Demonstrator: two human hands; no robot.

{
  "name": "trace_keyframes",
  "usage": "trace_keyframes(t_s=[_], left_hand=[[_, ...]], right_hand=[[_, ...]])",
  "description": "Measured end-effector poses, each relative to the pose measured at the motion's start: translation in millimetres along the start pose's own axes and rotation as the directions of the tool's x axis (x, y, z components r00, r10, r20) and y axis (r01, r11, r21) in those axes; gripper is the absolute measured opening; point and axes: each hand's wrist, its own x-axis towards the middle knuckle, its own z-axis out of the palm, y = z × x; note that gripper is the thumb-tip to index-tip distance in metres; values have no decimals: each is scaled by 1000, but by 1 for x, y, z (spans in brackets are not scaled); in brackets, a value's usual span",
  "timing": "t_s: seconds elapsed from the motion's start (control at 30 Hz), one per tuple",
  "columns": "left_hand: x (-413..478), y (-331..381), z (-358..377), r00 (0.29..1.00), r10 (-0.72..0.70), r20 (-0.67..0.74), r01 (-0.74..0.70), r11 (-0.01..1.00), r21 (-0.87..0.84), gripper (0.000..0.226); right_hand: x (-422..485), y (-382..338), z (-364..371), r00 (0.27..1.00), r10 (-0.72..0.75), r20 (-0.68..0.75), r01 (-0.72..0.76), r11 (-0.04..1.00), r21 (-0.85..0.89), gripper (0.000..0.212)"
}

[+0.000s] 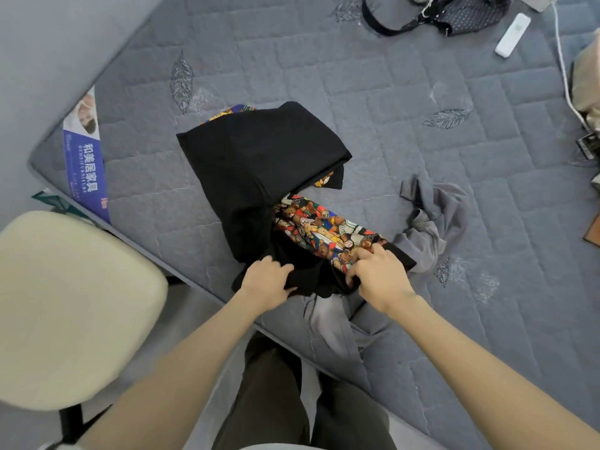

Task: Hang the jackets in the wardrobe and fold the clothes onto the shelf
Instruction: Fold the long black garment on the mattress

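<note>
A black garment (pixel 259 157) with a colourful bear-print panel (pixel 324 227) lies partly folded on the grey quilted mattress (pixel 357 76), near its front edge. My left hand (pixel 264 282) grips the black cloth at the garment's near end. My right hand (pixel 378 271) pinches the near edge where the bear print meets black fabric. A crumpled grey garment (pixel 435 222) lies just to the right and trails under the black one toward the mattress edge.
A cream padded chair (pixel 71 306) stands at the left beside the mattress corner. At the far side lie a dark dotted bag with a strap (pixel 454 14), a white remote (pixel 513 34) and a white cable (pixel 563 66). My dark trousers (pixel 276 401) show below.
</note>
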Motion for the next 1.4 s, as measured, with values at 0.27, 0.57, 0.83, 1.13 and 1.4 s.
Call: trace_keyframes(t_s=[0.27, 0.57, 0.83, 1.13, 1.4], left_hand=[[-53, 52, 61, 983, -176, 51, 183, 955, -234, 58], [-53, 214, 76, 976, -47, 215, 165, 802, -574, 75], [-51, 268, 80, 943, 47, 330, 227, 634, -739, 61], [-51, 145, 29, 917, -398, -10, 250, 594, -765, 42], [-10, 39, -10, 889, -424, -174, 131, 598, -791, 51]], right_hand=[[-2, -2, 2, 999, 51, 16, -46, 971, -235, 27], [-91, 90, 44, 958, 279, 72, -243, 916, -318, 37], [-139, 140, 81, 910, 295, 292, -262, 954, -147, 42], [-64, 90, 61, 944, 299, 138, -296, 581, 758, 38], [36, 52, 55, 787, 426, 447, -360, -273, 892, 58]])
